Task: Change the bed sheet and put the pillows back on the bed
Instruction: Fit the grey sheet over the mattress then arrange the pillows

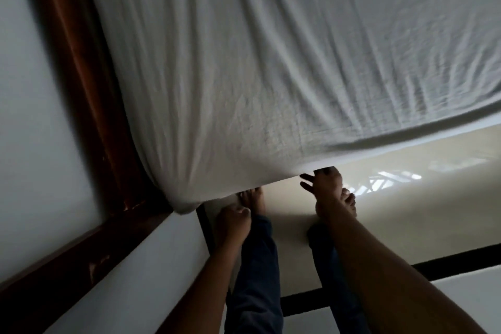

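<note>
- The left hand (pixel 233 221) is curled just under the hem of the white sheet (pixel 271 62), near its corner; I cannot tell if it pinches cloth.
- The right hand (pixel 324 187) meets the hem, fingers splayed.
- The sheet lies wrinkled over the bed, beside a brown wooden frame (pixel 89 84).
- Bare feet (pixel 253 198) stand on the pale floor (pixel 393 211) below.

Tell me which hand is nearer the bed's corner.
The left hand, curled at the sheet hem beside the corner; the right hand sits farther along, fingers spread.
</note>
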A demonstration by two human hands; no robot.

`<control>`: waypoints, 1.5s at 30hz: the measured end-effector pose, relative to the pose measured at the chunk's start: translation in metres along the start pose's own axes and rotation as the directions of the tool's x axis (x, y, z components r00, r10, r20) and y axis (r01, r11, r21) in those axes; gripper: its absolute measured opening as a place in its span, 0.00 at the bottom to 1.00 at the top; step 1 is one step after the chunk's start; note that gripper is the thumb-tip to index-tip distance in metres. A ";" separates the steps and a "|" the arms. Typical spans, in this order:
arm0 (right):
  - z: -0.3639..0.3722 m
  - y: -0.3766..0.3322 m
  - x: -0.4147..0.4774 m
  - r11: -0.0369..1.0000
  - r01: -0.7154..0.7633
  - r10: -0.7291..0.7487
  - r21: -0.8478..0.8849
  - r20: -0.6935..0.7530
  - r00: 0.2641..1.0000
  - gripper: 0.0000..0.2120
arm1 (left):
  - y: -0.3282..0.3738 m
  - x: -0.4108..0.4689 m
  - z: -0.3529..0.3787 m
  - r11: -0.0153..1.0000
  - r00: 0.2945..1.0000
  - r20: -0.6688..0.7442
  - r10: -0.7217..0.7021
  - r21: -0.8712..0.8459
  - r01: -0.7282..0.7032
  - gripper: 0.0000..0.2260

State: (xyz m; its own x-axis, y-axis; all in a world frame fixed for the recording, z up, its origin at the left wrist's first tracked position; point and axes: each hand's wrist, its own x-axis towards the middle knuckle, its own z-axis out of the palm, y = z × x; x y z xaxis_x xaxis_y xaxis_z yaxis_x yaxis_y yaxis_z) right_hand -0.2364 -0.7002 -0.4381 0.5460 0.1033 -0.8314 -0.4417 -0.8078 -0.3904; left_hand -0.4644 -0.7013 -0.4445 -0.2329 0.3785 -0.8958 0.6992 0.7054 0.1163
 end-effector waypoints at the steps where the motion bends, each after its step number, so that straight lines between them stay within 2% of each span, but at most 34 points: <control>1: 0.000 -0.003 -0.003 0.999 0.018 -0.019 -0.050 -0.033 0.999 0.10 | 0.009 -0.010 0.006 0.988 0.989 0.003 0.146 0.058 -0.146 0.13; 3: -0.008 -0.005 -0.004 0.997 0.030 -0.037 -0.075 -0.093 0.995 0.14 | 0.042 -0.036 0.015 0.883 0.903 0.043 0.427 0.194 -0.427 0.12; 4: -0.012 0.000 0.000 0.994 0.058 -0.067 -0.093 -0.099 0.993 0.15 | 0.063 -0.050 0.019 0.788 0.819 0.048 0.572 0.246 -0.564 0.11; 6: -0.017 0.014 0.007 0.991 0.035 -0.035 -0.126 0.005 0.999 0.12 | 0.095 -0.061 0.026 0.576 0.621 0.102 0.777 0.284 -0.767 0.10; 8: -0.029 0.016 0.014 0.995 -0.012 0.019 -0.099 0.068 0.997 0.09 | 0.131 -0.077 0.037 0.341 0.415 0.213 0.885 0.312 -0.887 0.10; 9: -0.037 0.011 0.019 0.996 -0.015 0.023 -0.083 0.091 0.996 0.09 | 0.150 -0.083 0.043 0.232 0.325 0.258 0.910 0.333 -0.914 0.09; 11: -0.058 -0.001 0.029 1.000 -0.020 0.020 -0.002 0.045 0.999 0.08 | 0.184 -0.091 0.048 0.053 0.174 0.294 0.940 0.379 -0.924 0.08; 12: -0.071 -0.007 0.038 0.990 -0.028 0.028 0.141 -0.002 1.000 0.08 | 0.202 -0.094 0.053 -0.023 0.106 0.298 0.949 0.401 -0.916 0.07; 14: -0.093 -0.018 0.058 0.893 -0.045 0.081 0.449 -0.062 0.995 0.11 | 0.236 -0.098 0.060 -0.126 0.013 0.301 0.954 0.438 -0.890 0.06; 16: -0.107 -0.034 0.081 0.798 0.007 0.080 0.603 -0.116 0.990 0.11 | 0.266 -0.099 0.068 -0.195 -0.053 0.318 0.947 0.433 -0.880 0.08; 18: -0.118 -0.046 0.097 0.792 0.080 0.059 0.606 -0.206 0.977 0.10 | 0.298 -0.102 0.088 -0.270 -0.112 0.363 0.925 0.420 -0.866 0.10; 20: -0.128 -0.044 0.104 0.887 0.141 0.012 0.439 -0.328 0.945 0.13 | 0.328 -0.107 0.116 -0.336 -0.146 0.420 0.896 0.423 -0.842 0.12; 22: -0.134 -0.028 0.108 0.968 0.086 0.002 0.237 -0.348 0.938 0.18 | 0.357 -0.114 0.145 -0.386 -0.147 0.489 0.860 0.433 -0.814 0.16; 23: -0.140 -0.023 0.110 0.976 0.053 0.016 0.211 -0.313 0.950 0.18 | 0.370 -0.119 0.160 -0.399 -0.124 0.528 0.840 0.447 -0.801 0.18; 24: -0.146 -0.019 0.118 0.970 0.049 0.016 0.240 -0.263 0.965 0.17 | 0.383 -0.126 0.175 -0.402 -0.078 0.567 0.820 0.474 -0.783 0.20; 26: -0.160 -0.027 0.131 0.939 0.032 0.001 0.343 -0.098 0.995 0.13 | 0.401 -0.137 0.197 -0.423 0.061 0.636 0.769 0.579 -0.697 0.26; 27: -0.171 -0.033 0.141 0.920 0.054 -0.015 0.387 -0.103 0.995 0.11 | 0.408 -0.143 0.208 -0.457 0.121 0.663 0.739 0.625 -0.633 0.29; 29: -0.198 -0.049 0.162 0.814 0.091 0.039 0.573 -0.211 0.977 0.09 | 0.417 -0.152 0.222 -0.506 0.209 0.699 0.683 0.660 -0.556 0.33; 31: -0.222 -0.066 0.180 0.635 0.077 0.110 0.768 -0.189 0.976 0.15 | 0.422 -0.159 0.229 -0.525 0.283 0.730 0.622 0.657 -0.542 0.36; 32: -0.232 -0.075 0.191 0.613 0.108 0.108 0.783 -0.219 0.970 0.17 | 0.426 -0.161 0.233 -0.542 0.312 0.744 0.590 0.652 -0.530 0.37; 35: -0.248 -0.090 0.205 0.810 0.168 0.087 0.562 -0.398 0.913 0.13 | 0.444 -0.168 0.242 -0.591 0.367 0.762 0.533 0.646 -0.483 0.39; 37: -0.259 -0.093 0.207 0.887 0.112 0.100 0.447 -0.425 0.900 0.09 | 0.465 -0.174 0.249 -0.582 0.303 0.754 0.583 0.647 -0.493 0.34; 39: -0.271 -0.092 0.215 0.912 0.029 0.123 0.409 -0.340 0.932 0.12 | 0.489 -0.179 0.260 -0.498 0.211 0.692 0.691 0.666 -0.555 0.30; 40: -0.277 -0.092 0.223 0.911 0.006 0.109 0.412 -0.256 0.961 0.13 | 0.501 -0.181 0.267 -0.446 0.222 0.663 0.715 0.677 -0.586 0.30; 42: -0.291 -0.092 0.238 0.907 -0.007 0.072 0.421 -0.138 0.988 0.14 | 0.515 -0.182 0.281 -0.419 0.336 0.667 0.664 0.705 -0.572 0.34; 43: -0.303 -0.094 0.246 0.903 -0.001 0.062 0.429 -0.129 0.990 0.14 | 0.518 -0.183 0.289 -0.442 0.396 0.681 0.616 0.715 -0.542 0.37; 45: -0.340 -0.109 0.252 0.834 0.028 0.072 0.551 -0.159 0.985 0.12 | 0.520 -0.187 0.301 -0.480 0.484 0.683 0.546 0.729 -0.488 0.40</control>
State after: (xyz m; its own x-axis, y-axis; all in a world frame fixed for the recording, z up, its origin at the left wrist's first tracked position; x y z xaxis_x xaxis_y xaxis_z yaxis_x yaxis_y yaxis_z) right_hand 0.1912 -0.7832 -0.4712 0.6190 -0.0483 -0.7839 -0.7454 -0.3505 -0.5670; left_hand 0.1466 -0.5861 -0.3453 0.7312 0.1591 -0.6634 0.2709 -0.9602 0.0683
